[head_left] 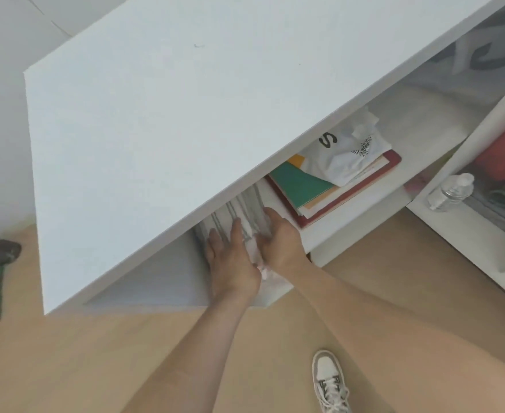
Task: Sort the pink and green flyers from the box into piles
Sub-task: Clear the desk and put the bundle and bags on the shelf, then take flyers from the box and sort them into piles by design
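Shelving point(185, 114) in white over pale wood floor point(81, 353), left hand point(233, 260) flat-fingered on box point(245, 210), right hand point(281, 236) curled round it.

Pale box point(246, 216) with grey stripes, under white shelf top point(156, 129), pink paper point(262, 269) at its front

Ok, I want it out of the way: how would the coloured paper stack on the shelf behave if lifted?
The paper stack probably slides apart: its sheets lie fanned and unaligned. The crumpled white bag on top looks light and would likely fall off. The dark red cover underneath may be stiffer.
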A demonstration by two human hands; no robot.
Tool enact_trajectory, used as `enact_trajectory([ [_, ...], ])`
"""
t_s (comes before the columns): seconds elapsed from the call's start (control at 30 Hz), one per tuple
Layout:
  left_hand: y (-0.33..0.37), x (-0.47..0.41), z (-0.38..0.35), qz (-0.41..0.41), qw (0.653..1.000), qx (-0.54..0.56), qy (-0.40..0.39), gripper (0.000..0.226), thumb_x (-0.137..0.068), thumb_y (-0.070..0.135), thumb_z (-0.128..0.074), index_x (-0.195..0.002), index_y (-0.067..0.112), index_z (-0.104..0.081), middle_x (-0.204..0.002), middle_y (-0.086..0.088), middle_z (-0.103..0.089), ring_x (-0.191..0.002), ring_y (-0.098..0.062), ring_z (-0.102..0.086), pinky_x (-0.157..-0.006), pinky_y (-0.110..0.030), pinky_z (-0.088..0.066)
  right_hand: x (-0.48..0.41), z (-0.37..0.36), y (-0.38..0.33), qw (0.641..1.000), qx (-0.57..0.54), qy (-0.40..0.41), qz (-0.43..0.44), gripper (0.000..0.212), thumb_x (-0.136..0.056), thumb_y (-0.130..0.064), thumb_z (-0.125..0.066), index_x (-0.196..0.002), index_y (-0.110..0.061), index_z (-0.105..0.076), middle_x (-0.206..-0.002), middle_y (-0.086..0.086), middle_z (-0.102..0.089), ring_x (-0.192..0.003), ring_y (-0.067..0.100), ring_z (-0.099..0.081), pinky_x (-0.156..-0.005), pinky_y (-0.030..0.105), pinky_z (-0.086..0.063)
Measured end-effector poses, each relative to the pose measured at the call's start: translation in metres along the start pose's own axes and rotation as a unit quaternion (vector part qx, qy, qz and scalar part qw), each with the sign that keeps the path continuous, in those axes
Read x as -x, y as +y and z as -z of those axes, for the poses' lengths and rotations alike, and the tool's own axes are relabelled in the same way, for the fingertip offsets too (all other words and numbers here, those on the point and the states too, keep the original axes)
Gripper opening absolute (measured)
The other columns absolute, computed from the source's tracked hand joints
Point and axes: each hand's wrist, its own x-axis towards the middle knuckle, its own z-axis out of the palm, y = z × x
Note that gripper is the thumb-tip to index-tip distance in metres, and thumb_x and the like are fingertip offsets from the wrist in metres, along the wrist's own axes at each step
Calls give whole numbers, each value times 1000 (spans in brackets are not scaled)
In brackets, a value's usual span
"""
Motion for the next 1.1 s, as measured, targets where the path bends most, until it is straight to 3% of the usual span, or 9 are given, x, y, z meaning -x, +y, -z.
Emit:
enact_trajectory([
  [0.07,-2,0,-8,-54,996,-69,-19,85,-89,20,-59,-151,36,-2,-158,-15,9,-146,-31,5,-119,-39,-12,-9,-6,-2,1000,7,-6,19,49,-95,-12,-50,-142,-18,-40,-117,12,-63,-108,29,-57,-87,31,-46],
  [0.17,-2,-10,-13,-57,992,-106,-28,75,-94,23,-53,-150,36,-4,-158,-15,13,-145,-33,8,-118,-43,-16,-21,-4,-6,988,130,-65,41,57,-98,-20,-43,-149,-35,-22,-123,0,-58,-116,24,-43,-87,41,-35],
  [0.27,-1,-29,-8,-38,993,-115,11,65,-96,23,-48,-150,33,-13,-159,-9,9,-143,-32,3,-115,-46,-24,-24,6,-14,970,188,-139,61,66,-97,-21,-45,-152,-34,-10,-149,-4,-32,-122,27,-30,-93,46,-30],
  [0.4,3,-50,-5,1,991,-132,12,72,-90,25,-58,-150,31,-18,-159,-9,6,-142,-32,-4,-112,-45,-29,9,27,-3,979,154,-115,62,68,-96,-14,-45,-153,-29,-11,-160,-4,-11,-137,28,-22,-105,47,-30],
  [0.57,18,-21,2,7,998,-62,26,70,-88,14,-55,-149,29,-23,-159,-8,-5,-143,-31,-8,-115,-37,-22,78,75,30,998,60,0,23,57,-94,-3,-45,-147,-23,-33,-149,-3,-39,-132,18,-38,-111,33,-34],
  [0.7,31,52,-8,-177,975,46,122,42,-87,-1,-50,-123,17,-61,-137,-4,-49,-122,-19,-46,-97,-24,-36,130,122,59,994,-5,82,-73,52,-93,0,-42,-141,-21,-45,-124,3,-54,-97,11,-54,-83,16,-36],
  [0.77,37,84,-34,-233,970,51,51,32,-88,3,-50,-108,19,-69,-114,3,-64,-101,-15,-59,-88,-24,-44,144,133,80,991,32,90,-88,50,-93,0,-42,-139,-19,-47,-113,2,-55,-84,12,-50,-71,17,-30],
  [0.93,41,96,-146,-161,968,-47,-184,26,-88,14,-45,-99,18,-68,-105,-1,-69,-98,-22,-63,-79,-30,-49,132,79,135,970,235,-44,39,59,-82,-3,-54,-139,-17,-48,-143,6,-48,-125,30,-49,-88,42,-49],
  [1.1,14,11,-231,-123,982,-64,-128,55,-89,23,-51,-140,24,-31,-145,2,-30,-114,-24,-52,-88,-33,-47,68,17,196,971,222,-92,-3,58,-96,-16,-38,-150,-30,-21,-156,-2,-24,-136,23,-32,-100,36,-41],
])
